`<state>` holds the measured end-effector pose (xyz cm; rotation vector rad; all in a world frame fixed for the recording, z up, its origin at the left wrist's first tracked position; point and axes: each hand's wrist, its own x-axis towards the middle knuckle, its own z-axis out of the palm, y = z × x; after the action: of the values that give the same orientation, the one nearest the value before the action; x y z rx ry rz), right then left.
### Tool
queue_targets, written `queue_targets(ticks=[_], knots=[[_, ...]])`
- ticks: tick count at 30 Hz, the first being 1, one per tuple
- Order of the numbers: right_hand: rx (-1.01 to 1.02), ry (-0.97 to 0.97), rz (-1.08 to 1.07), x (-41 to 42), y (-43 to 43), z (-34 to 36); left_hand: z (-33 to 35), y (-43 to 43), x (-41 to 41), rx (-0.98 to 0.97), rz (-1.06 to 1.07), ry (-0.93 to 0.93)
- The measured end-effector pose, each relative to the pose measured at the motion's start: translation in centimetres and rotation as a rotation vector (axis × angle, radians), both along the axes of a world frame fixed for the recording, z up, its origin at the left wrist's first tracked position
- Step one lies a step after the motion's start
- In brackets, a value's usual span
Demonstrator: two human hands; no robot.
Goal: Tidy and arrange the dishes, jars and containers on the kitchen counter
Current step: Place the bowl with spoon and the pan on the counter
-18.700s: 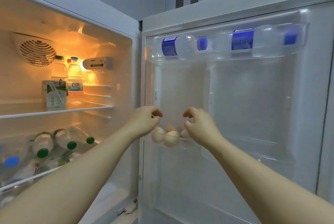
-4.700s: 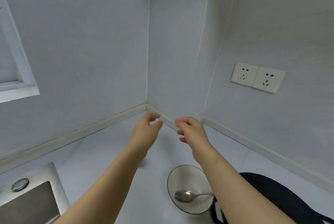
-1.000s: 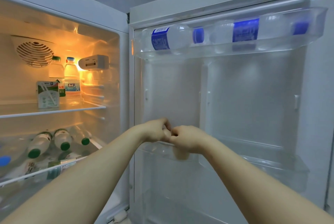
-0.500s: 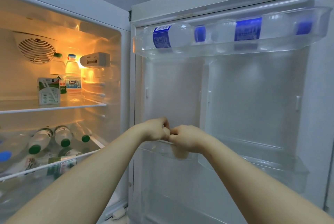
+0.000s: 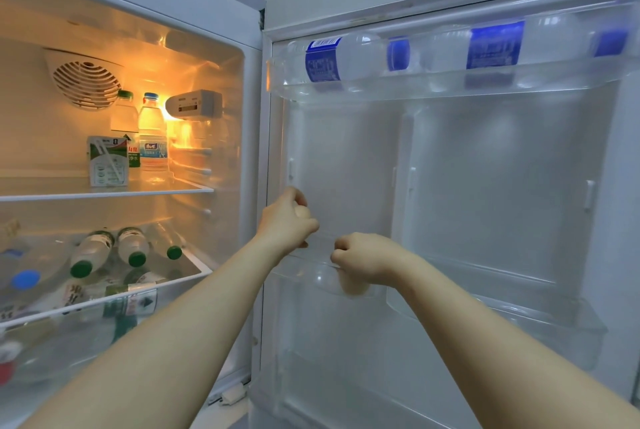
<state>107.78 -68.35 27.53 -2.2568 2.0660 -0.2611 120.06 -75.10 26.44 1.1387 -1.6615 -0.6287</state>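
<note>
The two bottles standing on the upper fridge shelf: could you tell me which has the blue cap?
The right-hand bottle has the blue cap and a blue label; the left-hand bottle, partly behind the carton, has a green cap.

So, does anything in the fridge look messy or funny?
Nothing is spilled or broken. The only odd bit: the water bottles in the top door shelf lie on their sides instead of standing, and so do the green-capped bottles inside. The left hand holds an egg.

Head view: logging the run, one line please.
left hand holds pale oval egg | right hand grips second pale egg in clear plastic door bin | white fridge open
</note>
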Motion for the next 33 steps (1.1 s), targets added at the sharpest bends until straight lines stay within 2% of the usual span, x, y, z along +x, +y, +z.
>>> queue_targets(ticks=[6,11,16,24,27,30,33], knots=[[0.011,0.181,0.084,0.1,0.4,0.1,-0.3,-0.6,-0.3,-0.037,0.032,-0.123],[0.072,0.188,0.081,0.3,0.2,0.6,-0.4,-0.6,-0.4,-0.035,0.047,-0.127],[0.216,-0.057,0.039,0.4,-0.9,0.9,-0.4,-0.3,-0.3,-0.045,0.054,-0.135],[0.246,-0.258,0.018,-0.2,-1.7,1.6,-0.4,-0.6,0.0,-0.034,0.041,-0.092],[0.179,-0.399,-0.024,-0.4,-1.8,1.5,-0.3,-0.5,0.1,-0.017,0.024,-0.018],[0.007,-0.572,-0.08,-0.5,-1.6,1.3,-0.2,-0.4,0.1,-0.003,0.024,0.13],[-0.086,-0.748,-0.154,-0.3,-1.5,1.2,-0.2,-0.3,-0.2,0.005,0.021,0.159]])
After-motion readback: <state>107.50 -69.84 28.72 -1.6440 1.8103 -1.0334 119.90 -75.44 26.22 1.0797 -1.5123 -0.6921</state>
